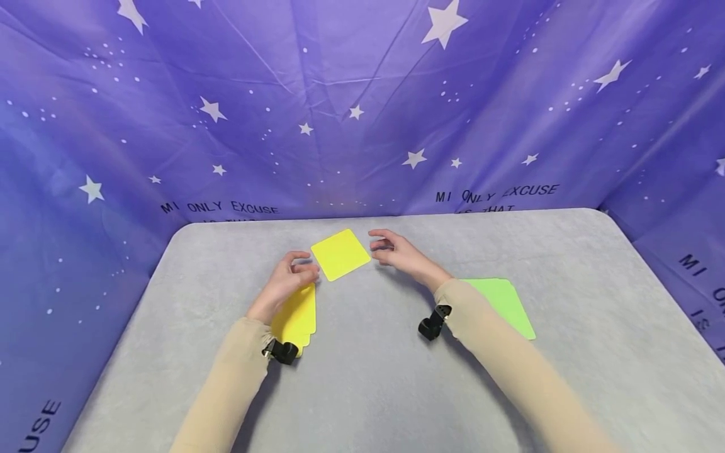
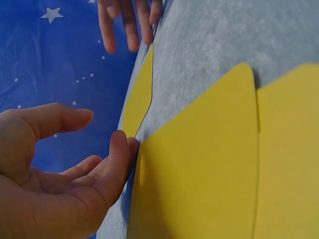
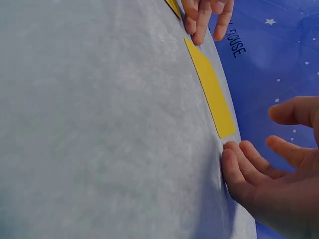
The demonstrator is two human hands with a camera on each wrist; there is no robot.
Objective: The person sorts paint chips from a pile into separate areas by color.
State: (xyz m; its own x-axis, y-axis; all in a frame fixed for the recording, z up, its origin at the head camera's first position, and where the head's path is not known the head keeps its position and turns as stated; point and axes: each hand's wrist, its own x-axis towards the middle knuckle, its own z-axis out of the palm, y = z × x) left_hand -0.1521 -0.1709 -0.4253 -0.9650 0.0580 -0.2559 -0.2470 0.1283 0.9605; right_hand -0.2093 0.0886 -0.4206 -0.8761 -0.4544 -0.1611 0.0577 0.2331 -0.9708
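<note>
1. Nearest the camera are the two sleeved forearms, each with a small black wrist camera strapped on; they run up the grey table (image 1: 566, 264) toward the far edge.
2. The left hand (image 1: 286, 280) has its fingers loosely curled and holds nothing – fingertips sit just beside the near-left corner of the single yellow card (image 1: 340, 253). Whether they touch its edge I cannot tell.
3. The right hand (image 1: 396, 251) is likewise relaxed and empty, fingers half spread, hovering just beside the card's right corner.
4. That single yellow card lies flat on the table between the two hands, near the far edge, apart from both piles.
5. The yellow stack (image 1: 296, 319) lies under and beside the left wrist, its cards slightly fanned; the left wrist view shows at least two overlapping.
6. The green stack (image 1: 504, 302) lies under the right forearm, well apart from the yellow cards.
7. Judged from this layout – one card is laid out and released, while the rest of both stacks remains undealt, so the work looks early.
</note>
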